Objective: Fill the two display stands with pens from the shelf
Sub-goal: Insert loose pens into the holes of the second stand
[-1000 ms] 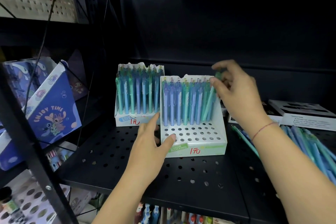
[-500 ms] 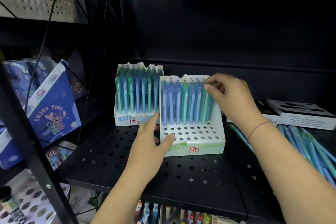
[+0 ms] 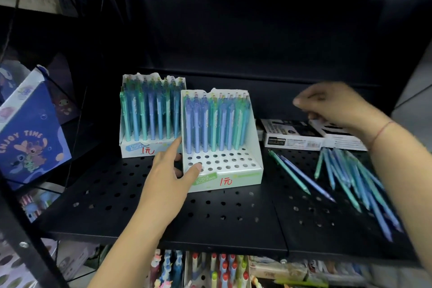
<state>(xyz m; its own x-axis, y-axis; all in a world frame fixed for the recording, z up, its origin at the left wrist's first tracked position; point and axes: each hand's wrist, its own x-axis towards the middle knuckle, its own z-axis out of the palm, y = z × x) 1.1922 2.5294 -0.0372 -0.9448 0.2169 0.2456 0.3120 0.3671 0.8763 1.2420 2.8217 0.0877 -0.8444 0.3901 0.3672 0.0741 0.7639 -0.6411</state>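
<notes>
Nearest me, on the right half of the black perforated shelf (image 3: pixel 233 217), the loose pens (image 3: pixel 350 177) lie in a fanned heap, blue and green, tips toward me. Two more pens (image 3: pixel 301 175) lie just left of the heap, apart from it.

Left of those, my left grip (image 3: pixel 168 180) is opened against the near stand (image 3: pixel 256 161). The thumb lies straight on its holed deck at the near left corner and the forefinger runs along its left wall. This white stand sits mid-shelf. Its rear rows hold upright pens, and its front rows of holes show bare.

Just behind it and to the left, touching or nearly so, the far stand (image 3: pixel 149 149) looks full of upright pens.

Farther right, flat boxes (image 3: pixel 289 133) lie behind the heap. My right grip (image 3: pixel 334 105) hovers over them, blurred, its fingers curled. I cannot tell whether it holds anything.

At far left a blue "ENJOY TIME" notebook (image 3: pixel 30 135) leans in a wire rack.
</notes>
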